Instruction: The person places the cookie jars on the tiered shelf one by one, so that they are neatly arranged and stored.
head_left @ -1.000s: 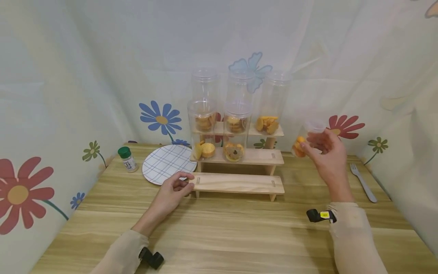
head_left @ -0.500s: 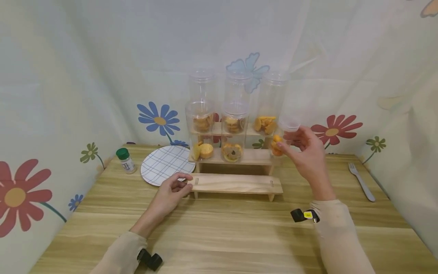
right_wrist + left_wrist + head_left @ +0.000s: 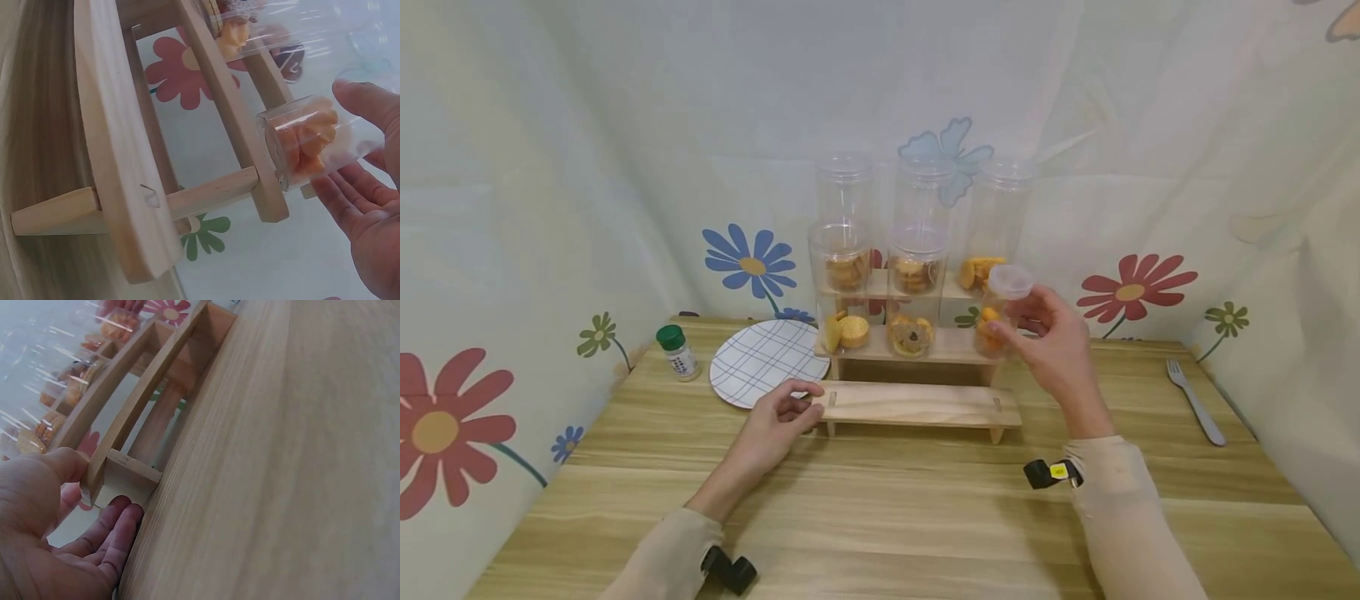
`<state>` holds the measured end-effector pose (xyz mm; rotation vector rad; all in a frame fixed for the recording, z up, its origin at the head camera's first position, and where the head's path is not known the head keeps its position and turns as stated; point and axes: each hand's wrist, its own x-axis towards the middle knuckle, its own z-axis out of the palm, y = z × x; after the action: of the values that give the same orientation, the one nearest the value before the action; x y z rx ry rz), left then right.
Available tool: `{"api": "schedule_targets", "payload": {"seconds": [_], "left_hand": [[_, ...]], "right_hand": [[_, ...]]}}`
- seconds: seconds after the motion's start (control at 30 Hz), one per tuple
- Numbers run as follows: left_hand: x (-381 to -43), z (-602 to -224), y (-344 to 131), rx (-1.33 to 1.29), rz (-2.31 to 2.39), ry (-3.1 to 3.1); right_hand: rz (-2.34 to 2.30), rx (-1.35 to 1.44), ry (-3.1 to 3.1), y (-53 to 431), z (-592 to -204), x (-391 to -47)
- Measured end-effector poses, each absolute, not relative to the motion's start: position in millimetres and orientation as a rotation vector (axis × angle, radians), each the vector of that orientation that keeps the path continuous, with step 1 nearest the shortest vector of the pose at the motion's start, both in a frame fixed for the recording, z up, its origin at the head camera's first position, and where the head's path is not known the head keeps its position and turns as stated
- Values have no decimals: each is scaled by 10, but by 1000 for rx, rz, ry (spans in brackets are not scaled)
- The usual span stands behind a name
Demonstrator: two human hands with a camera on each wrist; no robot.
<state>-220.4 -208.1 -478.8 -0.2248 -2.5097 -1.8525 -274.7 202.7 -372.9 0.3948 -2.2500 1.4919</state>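
Observation:
A stepped wooden display stand (image 3: 917, 402) stands on the table, its lowest step bare. My left hand (image 3: 775, 425) grips the left end of that step; in the left wrist view its thumb (image 3: 69, 464) touches the board's end. My right hand (image 3: 1056, 358) holds a clear lidded jar (image 3: 990, 321) with orange cookies inside, at the right end of the middle step. In the right wrist view the jar (image 3: 306, 137) has its base at the step's edge; whether it bears full weight there I cannot tell. Two cookie jars (image 3: 913, 329) stand left of it.
Several taller-looking clear jars (image 3: 1000, 221) with cookies occupy the top step behind. A checked plate (image 3: 760, 358) lies left of the stand, beside a green-capped shaker (image 3: 677, 354). A fork (image 3: 1195, 402) lies at the far right. Floral cloth hangs behind the table.
My right hand has carried the jar leftward from beside the stand to the right end of the middle step. The left hand stays at the lowest step.

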Motion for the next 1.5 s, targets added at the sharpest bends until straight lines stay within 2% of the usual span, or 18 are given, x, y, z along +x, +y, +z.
{"api": "schedule_targets", "payload": {"seconds": [1.5], "left_hand": [[-2224,-4813,-2089,-222,-1829,-2535]], "right_hand": [[1514,328,-2294,1940,-3914,-2793]]}}
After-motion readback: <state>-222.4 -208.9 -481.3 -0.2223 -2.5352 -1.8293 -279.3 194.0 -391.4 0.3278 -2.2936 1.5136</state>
